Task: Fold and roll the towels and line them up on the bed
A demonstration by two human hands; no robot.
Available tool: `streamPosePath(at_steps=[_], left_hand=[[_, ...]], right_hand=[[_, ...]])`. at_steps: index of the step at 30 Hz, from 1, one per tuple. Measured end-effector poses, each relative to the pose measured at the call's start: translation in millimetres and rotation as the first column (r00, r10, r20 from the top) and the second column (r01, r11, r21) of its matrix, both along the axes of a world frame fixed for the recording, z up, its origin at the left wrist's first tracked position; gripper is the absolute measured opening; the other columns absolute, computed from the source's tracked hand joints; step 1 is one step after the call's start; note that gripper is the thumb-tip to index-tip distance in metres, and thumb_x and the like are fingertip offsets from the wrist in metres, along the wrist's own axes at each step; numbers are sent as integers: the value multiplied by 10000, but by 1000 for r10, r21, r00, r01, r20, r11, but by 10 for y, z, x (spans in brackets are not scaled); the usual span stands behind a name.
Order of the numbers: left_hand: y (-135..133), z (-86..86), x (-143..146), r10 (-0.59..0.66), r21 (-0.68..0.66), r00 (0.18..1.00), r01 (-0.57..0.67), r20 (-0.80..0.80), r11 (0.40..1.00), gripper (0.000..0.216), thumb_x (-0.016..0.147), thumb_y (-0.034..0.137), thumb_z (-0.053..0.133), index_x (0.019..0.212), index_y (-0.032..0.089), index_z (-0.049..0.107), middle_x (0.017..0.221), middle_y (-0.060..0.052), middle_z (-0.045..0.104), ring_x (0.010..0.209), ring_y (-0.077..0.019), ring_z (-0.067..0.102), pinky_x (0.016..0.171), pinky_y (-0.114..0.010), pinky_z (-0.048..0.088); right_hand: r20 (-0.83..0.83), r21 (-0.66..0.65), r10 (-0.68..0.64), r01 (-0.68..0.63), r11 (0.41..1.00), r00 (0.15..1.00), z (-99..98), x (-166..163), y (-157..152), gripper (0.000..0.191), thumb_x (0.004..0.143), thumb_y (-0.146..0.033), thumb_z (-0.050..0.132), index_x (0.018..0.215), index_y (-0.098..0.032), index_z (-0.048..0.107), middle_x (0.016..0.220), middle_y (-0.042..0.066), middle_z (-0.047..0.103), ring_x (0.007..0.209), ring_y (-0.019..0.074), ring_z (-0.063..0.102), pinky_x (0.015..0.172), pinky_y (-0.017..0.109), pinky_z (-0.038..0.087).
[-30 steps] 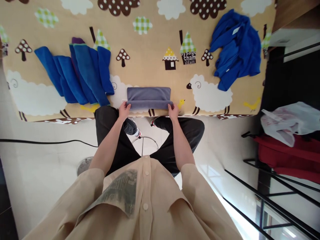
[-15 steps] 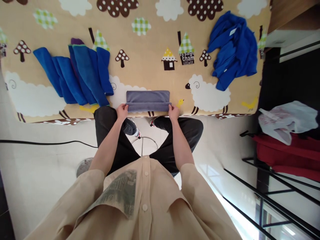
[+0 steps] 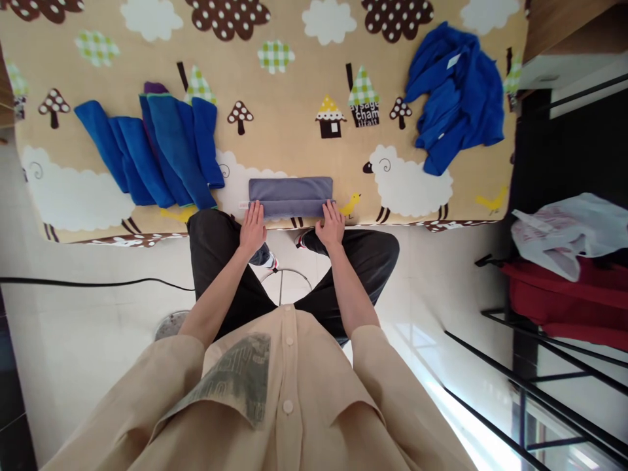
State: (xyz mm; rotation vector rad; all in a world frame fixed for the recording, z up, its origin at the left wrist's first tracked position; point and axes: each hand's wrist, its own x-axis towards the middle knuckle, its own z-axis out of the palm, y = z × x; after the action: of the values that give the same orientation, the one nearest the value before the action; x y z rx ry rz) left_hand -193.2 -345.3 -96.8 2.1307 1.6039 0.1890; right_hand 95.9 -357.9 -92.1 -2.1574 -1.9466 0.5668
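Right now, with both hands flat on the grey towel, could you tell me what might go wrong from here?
1. The grey towel lies right at the near edge of the table, and the left hand and right hand press only its near strip; a pull toward the lap could drag it off.
2. The folded blue towels lie overlapped just left of it, one reaching near the left hand; a sideways sweep might knock them askew.

Near corners of the grey towel (image 3: 290, 193) lie under the left hand (image 3: 253, 229) and right hand (image 3: 331, 226), both laid flat; the fold there is unseen. Purple cloth (image 3: 155, 87) mostly buried under the blue towels (image 3: 161, 147). Patterned cover (image 3: 284, 131) cut off at the top edge. White bag (image 3: 574, 229) runs past the right edge. Tag at the towel's left end too small to read.
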Motion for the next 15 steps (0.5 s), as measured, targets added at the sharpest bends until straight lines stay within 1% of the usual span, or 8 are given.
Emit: streamPosePath(at_steps=[3,5,7,10,12,15], left_hand=[[79,-106,-21,3,-38,999,-5,-44,999,825,881,164,439,1664,17,226,1747,-191,187,1646,-296,120,1335,-514,136],[167,-139,-21,4,-52,999,-6,-49,999,806,884,158,423,1656,5,251,1734,-201,228,1640,-295,159,1332,-509,136],[267,-148,-17,15,-66,999,-19,-52,998,773,900,153,405,1653,25,286,1715,-197,292,1628,-286,215,1328,-502,151],[429,-153,-35,3,-94,997,-10,-71,996,715,924,140,391,1636,87,363,1684,-169,379,1598,-277,301,1315,-503,190],[540,-160,-74,-26,-111,997,18,-74,994,674,931,128,394,1604,109,429,1656,-163,433,1571,-285,354,1304,-513,214],[695,-162,-161,-70,-133,995,60,-72,989,632,918,99,421,1541,127,522,1572,-166,544,1506,-295,453,1273,-503,280]], right_hand=[[7,-73,36,-35,997,999,-69,3,19,722,907,-123,468,1623,-92,379,1707,156,338,1611,253,248,1290,486,233],[3,-109,35,-35,993,999,-130,13,71,738,914,-107,441,1645,-103,337,1716,152,320,1619,245,229,1286,490,246],[8,-132,34,-32,991,999,-189,19,141,741,923,-96,419,1656,-115,317,1718,156,314,1624,238,218,1289,500,242],[37,-148,44,-38,988,998,-261,33,267,728,926,-68,402,1650,-111,336,1718,159,310,1626,240,219,1315,511,180],[44,-148,62,-55,987,997,-297,64,356,709,928,-43,388,1634,-111,378,1706,155,338,1618,253,247,1322,519,166],[17,-139,103,-100,985,994,-324,149,483,668,946,-21,349,1598,-125,453,1655,150,433,1585,269,332,1299,533,243]])
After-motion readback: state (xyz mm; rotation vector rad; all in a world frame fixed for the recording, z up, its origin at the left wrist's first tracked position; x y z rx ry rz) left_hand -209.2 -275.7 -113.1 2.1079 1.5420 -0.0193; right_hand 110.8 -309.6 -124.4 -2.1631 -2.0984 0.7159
